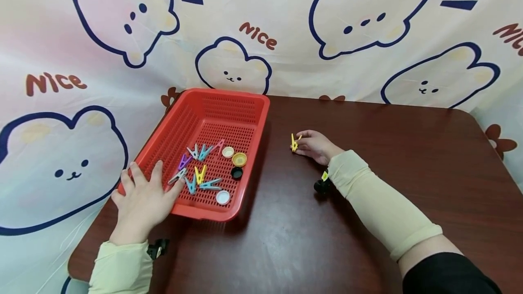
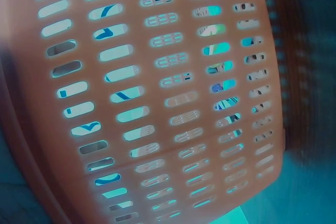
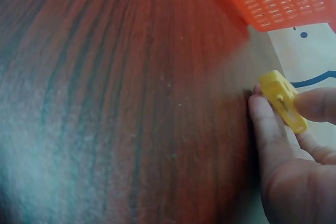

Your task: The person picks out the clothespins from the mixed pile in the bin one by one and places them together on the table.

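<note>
While the left hand (image 1: pixel 143 201) rests spread on the red basket (image 1: pixel 233 104), the right hand (image 1: pixel 316 145) pinches a yellow clothespin (image 1: pixel 294 143)

Because thumb and fingers clasp the yellow clothespin from its right, the right hand is the nearer one; the left, its fingers straight and fanned, lies across the basket's near-left rim. Seen from the head view, the clothespin's long axis stands roughly upright, forked ends uppermost, crosswise to the leftward line to the basket. Whether it touches the counter (image 1: pixel 286 248) I cannot tell. Apart to its left, the basket holds more clothespins (image 1: pixel 200 174) and four round caps (image 1: pixel 239 159). Beyond hangs a bear-print cloth (image 1: pixel 294 67).
</note>
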Demonstrator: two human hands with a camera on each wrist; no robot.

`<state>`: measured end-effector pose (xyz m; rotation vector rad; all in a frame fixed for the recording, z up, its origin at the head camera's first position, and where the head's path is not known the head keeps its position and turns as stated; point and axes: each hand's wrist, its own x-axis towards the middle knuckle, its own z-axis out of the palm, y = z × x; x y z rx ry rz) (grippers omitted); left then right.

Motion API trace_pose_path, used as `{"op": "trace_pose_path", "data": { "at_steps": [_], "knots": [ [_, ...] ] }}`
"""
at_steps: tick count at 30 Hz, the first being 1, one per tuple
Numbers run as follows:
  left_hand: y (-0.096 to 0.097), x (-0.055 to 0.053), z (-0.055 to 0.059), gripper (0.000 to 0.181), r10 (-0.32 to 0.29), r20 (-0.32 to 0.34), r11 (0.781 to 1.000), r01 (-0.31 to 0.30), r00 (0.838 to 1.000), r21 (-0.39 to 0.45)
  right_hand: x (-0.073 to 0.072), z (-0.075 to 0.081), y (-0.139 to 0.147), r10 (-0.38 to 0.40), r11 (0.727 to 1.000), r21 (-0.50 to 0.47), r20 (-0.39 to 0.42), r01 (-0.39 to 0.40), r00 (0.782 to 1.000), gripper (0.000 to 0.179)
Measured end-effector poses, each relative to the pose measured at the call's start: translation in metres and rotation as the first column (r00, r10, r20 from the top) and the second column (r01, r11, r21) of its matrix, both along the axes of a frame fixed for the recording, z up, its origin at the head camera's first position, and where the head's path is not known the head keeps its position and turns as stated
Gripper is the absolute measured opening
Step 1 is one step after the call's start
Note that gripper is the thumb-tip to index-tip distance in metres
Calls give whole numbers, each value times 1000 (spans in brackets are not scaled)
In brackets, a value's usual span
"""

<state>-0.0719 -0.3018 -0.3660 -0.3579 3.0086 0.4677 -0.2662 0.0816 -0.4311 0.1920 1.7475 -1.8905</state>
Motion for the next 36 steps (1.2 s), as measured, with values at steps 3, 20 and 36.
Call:
{"op": "trace_pose_path", "data": {
  "at_steps": [3,20,36],
  "knots": [
    [0,0,2,93,-1,2,1000,1,1000,5,-1,4,0,0,1000,5,8,0,1000,41],
    [0,-1,2,95,4,15,1000,-4,1000,-12,0,10,9,-79,997,12,65,78,995,52],
    [2,-4,0,95,19,29,1000,-19,999,3,3,0,1,-64,976,195,-182,100,981,44]
  ]
}}
